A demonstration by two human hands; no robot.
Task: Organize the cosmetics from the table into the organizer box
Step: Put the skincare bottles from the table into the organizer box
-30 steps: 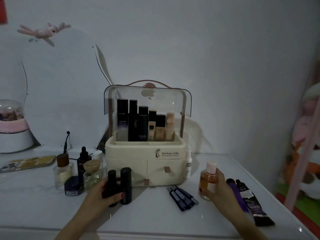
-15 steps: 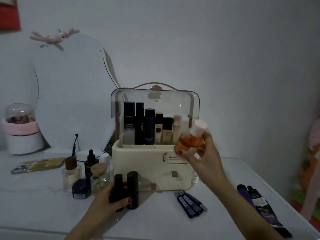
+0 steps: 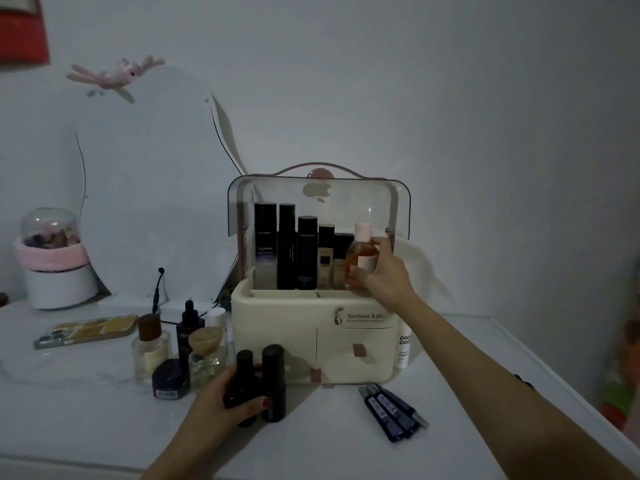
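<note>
A cream organizer box [image 3: 277, 320] with a raised clear lid stands mid-table, several dark bottles lined up in its top tray. My right hand [image 3: 384, 271] grips an orange bottle [image 3: 360, 258] with a pink cap, upright at the tray's right end. My left hand [image 3: 225, 403] grips two black bottles [image 3: 258, 382] standing on the table in front of the box. Several dark pens [image 3: 391, 412] lie to the front right of the box. A white tube [image 3: 402, 344] stands at the box's right side.
Left of the box stand glass perfume bottles [image 3: 152, 348], a dropper bottle [image 3: 188, 327] and a small dark jar [image 3: 169, 379]. A phone [image 3: 86, 330] lies further left. A mirror [image 3: 145, 188] and a domed pink ornament [image 3: 52, 258] are at the back left. The table's right edge [image 3: 554, 375] is close.
My right hand lifted the orange bottle from the table's right side and carried it up into the tray's right end. My left hand stayed on the two black bottles.
</note>
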